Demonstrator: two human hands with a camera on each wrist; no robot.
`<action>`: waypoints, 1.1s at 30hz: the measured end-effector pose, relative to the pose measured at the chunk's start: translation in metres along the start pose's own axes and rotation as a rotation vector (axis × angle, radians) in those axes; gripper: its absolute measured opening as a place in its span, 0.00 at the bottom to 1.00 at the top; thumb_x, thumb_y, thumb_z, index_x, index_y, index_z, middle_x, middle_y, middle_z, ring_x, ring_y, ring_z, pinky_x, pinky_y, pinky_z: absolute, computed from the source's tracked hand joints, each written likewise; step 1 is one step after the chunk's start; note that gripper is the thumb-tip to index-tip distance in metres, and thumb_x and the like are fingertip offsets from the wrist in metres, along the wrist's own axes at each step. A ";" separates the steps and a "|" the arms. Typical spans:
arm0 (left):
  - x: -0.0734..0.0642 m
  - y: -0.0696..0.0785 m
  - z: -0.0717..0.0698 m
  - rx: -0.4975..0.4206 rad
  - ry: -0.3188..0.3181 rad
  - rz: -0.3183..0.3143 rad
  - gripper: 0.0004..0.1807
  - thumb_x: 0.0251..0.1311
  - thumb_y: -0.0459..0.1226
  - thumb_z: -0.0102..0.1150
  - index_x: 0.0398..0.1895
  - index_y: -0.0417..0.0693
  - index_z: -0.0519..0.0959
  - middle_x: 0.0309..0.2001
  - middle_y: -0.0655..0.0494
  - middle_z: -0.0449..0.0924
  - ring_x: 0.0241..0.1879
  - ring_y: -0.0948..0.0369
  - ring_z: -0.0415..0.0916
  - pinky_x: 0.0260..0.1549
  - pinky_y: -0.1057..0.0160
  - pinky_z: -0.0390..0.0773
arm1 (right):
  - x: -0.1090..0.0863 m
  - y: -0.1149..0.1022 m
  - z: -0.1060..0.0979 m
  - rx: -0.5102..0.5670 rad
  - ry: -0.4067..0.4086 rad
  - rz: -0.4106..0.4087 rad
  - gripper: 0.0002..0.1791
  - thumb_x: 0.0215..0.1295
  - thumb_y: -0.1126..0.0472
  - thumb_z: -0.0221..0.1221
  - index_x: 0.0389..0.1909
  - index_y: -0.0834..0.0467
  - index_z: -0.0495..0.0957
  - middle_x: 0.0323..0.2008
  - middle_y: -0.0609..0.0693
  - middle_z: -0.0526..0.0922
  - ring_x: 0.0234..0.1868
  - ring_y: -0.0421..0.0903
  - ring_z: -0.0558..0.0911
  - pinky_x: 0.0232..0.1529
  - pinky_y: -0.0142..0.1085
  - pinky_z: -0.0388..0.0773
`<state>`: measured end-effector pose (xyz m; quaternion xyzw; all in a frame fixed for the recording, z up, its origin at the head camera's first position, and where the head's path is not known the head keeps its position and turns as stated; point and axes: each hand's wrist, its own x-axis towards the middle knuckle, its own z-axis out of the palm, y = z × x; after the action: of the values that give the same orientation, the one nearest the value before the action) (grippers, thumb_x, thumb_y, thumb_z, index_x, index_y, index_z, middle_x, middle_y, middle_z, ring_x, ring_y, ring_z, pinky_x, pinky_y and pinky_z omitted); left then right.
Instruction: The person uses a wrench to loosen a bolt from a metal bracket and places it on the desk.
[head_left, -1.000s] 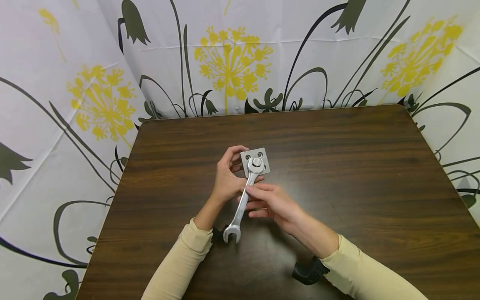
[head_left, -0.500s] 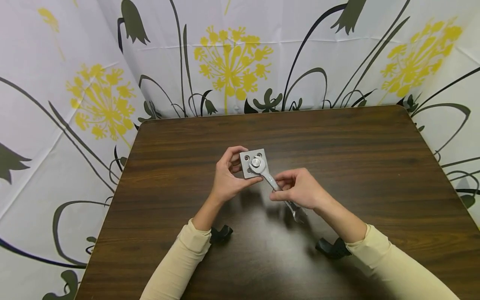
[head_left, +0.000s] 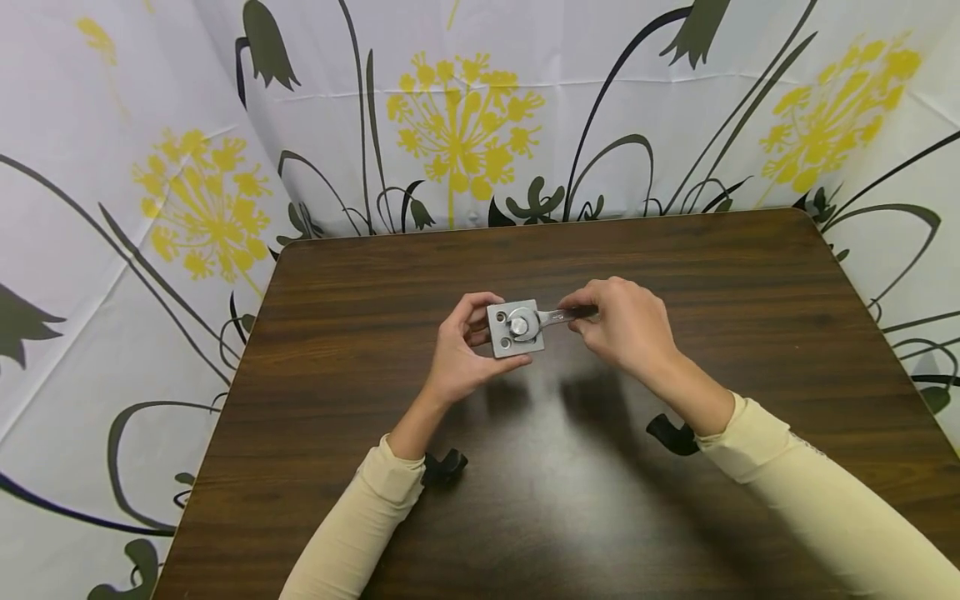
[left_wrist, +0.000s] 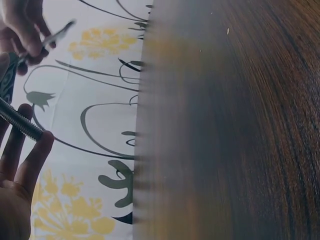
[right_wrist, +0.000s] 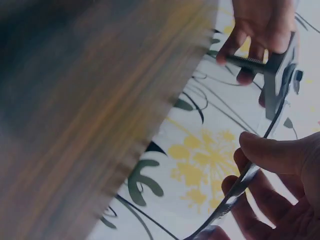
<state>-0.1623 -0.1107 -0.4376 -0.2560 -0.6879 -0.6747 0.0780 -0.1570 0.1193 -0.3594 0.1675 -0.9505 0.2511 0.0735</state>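
My left hand [head_left: 459,354] holds a square metal plate [head_left: 497,329] with holes by its edges, thumb along the lower side. A bolt passes through the plate; its head [head_left: 518,327] faces up, and the threaded shank [left_wrist: 22,123] sticks out underneath near the left fingertips. Around the bolt head sits the ring end of a combination wrench [head_left: 553,317], its handle pointing right. My right hand [head_left: 628,327] pinches that handle between thumb and fingers, hiding much of it in the head view. In the right wrist view the wrench handle [right_wrist: 240,187] crosses the fingers.
The hands are above a dark wood-grain table [head_left: 360,333]. A white cloth [head_left: 555,50] with grey and yellow flower prints hangs behind it. Black wrist-camera mounts [head_left: 444,468] show at both cuffs.
The wrench handle has swung counterclockwise from pointing down toward me to pointing right, the right hand moving with it, up and right. The left hand and plate stay nearly in place.
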 end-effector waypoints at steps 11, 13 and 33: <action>0.004 0.019 0.007 -0.002 -0.045 -0.040 0.41 0.30 0.17 0.78 0.54 0.31 0.69 0.42 0.42 0.82 0.36 0.58 0.80 0.38 0.60 0.83 | 0.035 0.009 -0.002 -0.237 0.165 -0.507 0.14 0.56 0.74 0.62 0.37 0.54 0.88 0.37 0.48 0.85 0.46 0.51 0.80 0.71 0.54 0.52; 0.004 0.026 0.008 0.001 -0.059 -0.047 0.41 0.31 0.17 0.78 0.54 0.29 0.68 0.41 0.41 0.82 0.36 0.58 0.79 0.38 0.58 0.83 | 0.041 0.010 -0.002 -0.258 0.186 -0.597 0.17 0.55 0.76 0.59 0.36 0.54 0.88 0.37 0.49 0.85 0.47 0.51 0.81 0.71 0.54 0.50; 0.000 0.028 0.008 0.015 -0.098 -0.080 0.41 0.29 0.17 0.78 0.53 0.31 0.69 0.42 0.38 0.82 0.37 0.59 0.80 0.39 0.52 0.83 | 0.064 0.034 0.000 -0.234 0.202 -0.520 0.15 0.54 0.71 0.65 0.40 0.53 0.88 0.38 0.48 0.86 0.45 0.51 0.82 0.65 0.49 0.64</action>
<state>-0.1477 -0.1036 -0.4133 -0.2604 -0.7058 -0.6586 0.0191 -0.2289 0.1298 -0.3603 0.3700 -0.8860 0.1278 0.2483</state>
